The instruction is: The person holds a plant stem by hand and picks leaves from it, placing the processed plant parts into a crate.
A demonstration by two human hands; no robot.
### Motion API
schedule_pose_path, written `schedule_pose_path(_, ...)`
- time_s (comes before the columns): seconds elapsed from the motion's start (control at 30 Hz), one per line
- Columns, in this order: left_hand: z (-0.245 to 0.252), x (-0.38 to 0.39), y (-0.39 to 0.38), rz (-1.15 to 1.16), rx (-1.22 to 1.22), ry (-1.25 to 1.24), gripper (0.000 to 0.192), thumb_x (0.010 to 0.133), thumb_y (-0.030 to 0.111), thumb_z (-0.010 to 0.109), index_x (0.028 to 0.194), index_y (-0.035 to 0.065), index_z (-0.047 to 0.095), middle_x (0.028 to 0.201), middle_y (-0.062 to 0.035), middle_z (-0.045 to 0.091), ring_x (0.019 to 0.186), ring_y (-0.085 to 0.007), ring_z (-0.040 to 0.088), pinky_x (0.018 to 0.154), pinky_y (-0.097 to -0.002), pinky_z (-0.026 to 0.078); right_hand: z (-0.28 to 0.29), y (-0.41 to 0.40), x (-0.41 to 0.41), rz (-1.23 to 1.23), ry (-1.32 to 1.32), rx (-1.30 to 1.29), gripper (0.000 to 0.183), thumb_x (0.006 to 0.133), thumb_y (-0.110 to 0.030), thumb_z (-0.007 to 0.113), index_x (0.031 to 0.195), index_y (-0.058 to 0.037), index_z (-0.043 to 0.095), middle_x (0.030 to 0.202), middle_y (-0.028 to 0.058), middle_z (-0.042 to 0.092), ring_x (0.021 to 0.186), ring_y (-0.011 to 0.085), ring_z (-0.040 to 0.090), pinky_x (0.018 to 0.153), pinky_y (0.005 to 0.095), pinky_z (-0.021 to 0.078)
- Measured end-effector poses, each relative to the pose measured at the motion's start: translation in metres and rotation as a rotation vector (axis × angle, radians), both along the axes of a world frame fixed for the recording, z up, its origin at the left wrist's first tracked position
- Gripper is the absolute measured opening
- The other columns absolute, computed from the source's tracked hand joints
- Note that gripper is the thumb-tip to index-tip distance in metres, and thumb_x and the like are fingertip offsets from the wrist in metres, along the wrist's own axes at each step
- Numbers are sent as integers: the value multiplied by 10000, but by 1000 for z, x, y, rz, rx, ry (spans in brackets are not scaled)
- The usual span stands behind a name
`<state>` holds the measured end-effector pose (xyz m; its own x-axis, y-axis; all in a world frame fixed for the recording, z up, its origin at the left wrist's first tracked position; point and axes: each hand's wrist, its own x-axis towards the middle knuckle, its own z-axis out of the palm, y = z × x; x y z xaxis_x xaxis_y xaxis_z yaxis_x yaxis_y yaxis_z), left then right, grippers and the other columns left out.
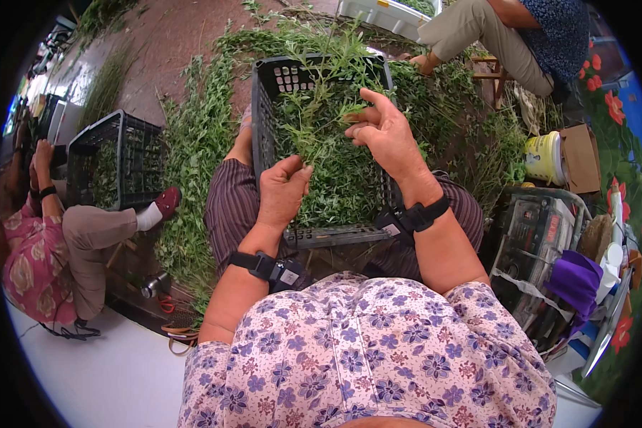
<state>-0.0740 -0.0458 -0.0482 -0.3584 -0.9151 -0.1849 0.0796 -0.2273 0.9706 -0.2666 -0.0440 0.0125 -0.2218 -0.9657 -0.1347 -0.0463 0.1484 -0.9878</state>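
Between my knees stands a black plastic crate [262, 134] filled with loose green leafy sprigs [342, 192]. Over its left part, my left hand [284, 187] pinches the lower end of a leafy green stem [306, 128] between thumb and fingertips. The stem rises away from me across the crate. My right hand [381, 131] is above the crate's right side, its index finger raised and the other fingers curled beside the stem's leaves. Whether those fingertips grip a leaf is hard to tell.
Cut greenery [198, 134] lies on the floor around the crate. At left, a person [43, 251] sits by another black crate [120, 120]; a seated person [492, 43] is at upper right. A yellow bucket [543, 158] and a wire-bound machine [535, 246] stand at right.
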Motion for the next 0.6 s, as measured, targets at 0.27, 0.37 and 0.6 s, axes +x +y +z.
schedule_pose_path(0.27, 0, 0, 1, -10, -43, -119, 73, 796, 23, 579, 751, -19, 539, 627, 44, 461, 533, -20, 398, 458, -194, 339, 11, 0, 0, 44, -256, 23, 676, 717, -3, 571, 1290, 95, 226, 938, 198, 579, 754, 206, 604, 622, 277, 509)
schedule_pose_path(0.37, -5, 2, 0, -13, -76, -148, 80, 787, 27, 589, 760, -30, 540, 638, 48, 463, 566, -15, 387, 475, -194, 339, 8, 0, 1, 29, -251, 9, 675, 713, 9, 583, 1287, 89, 236, 881, 180, 595, 705, 194, 608, 602, 268, 511)
schedule_pose_path(0.6, -7, 1, 2, -5, -70, -160, 99, 775, 34, 601, 786, -41, 539, 656, 43, 467, 609, -28, 377, 514, -199, 348, 12, 0, 4, -13, -178, 22, 592, 719, 33, 568, 1250, 82, 312, 862, 141, 553, 642, 154, 586, 547, 244, 499)
